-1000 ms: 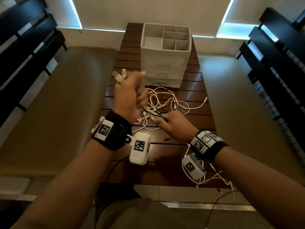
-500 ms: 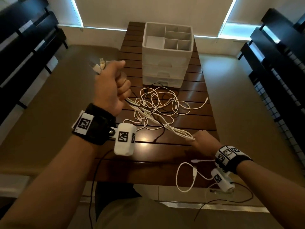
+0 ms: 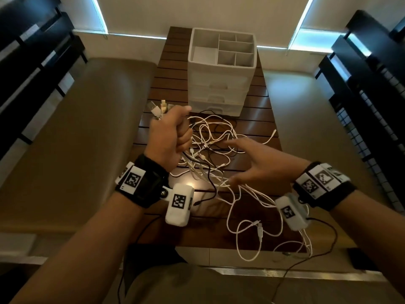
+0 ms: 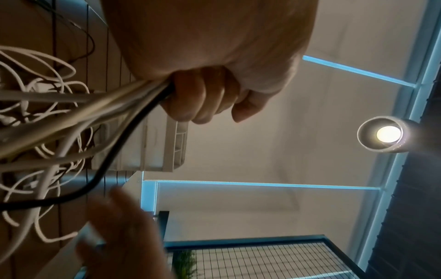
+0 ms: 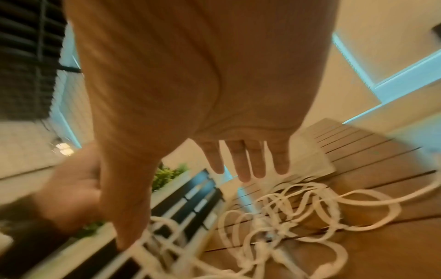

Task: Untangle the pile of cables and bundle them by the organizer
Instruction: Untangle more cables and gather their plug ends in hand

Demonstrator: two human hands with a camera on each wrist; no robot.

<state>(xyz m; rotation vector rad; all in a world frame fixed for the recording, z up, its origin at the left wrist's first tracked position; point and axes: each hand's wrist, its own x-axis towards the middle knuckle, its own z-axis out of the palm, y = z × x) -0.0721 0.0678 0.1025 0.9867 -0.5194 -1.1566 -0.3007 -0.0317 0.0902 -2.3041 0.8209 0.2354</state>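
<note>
A tangle of white cables (image 3: 210,137) with one black cable (image 3: 210,176) lies on the slatted wooden table (image 3: 171,62). My left hand (image 3: 173,132) grips a bunch of these cables in a fist, their USB plugs (image 3: 158,108) sticking out above it. The left wrist view shows the cables (image 4: 100,105) leaving that left hand (image 4: 203,98). My right hand (image 3: 252,163) hovers over the pile with fingers spread, holding nothing; its thumb is close to the strands. The right hand (image 5: 245,160) is blurred in its own view, above the cables (image 5: 286,207). Loose cable ends (image 3: 252,233) trail toward the near table edge.
A white organizer (image 3: 221,62) with drawers and open top compartments stands at the far end of the table. Padded benches (image 3: 76,139) flank the table on both sides. Dark slatted furniture (image 3: 372,84) lines the room's sides.
My right hand let go of the cable strands it had pulled toward the near right and moved back over the pile, fingers spread. My left hand shifted right, still gripping the bunch.
</note>
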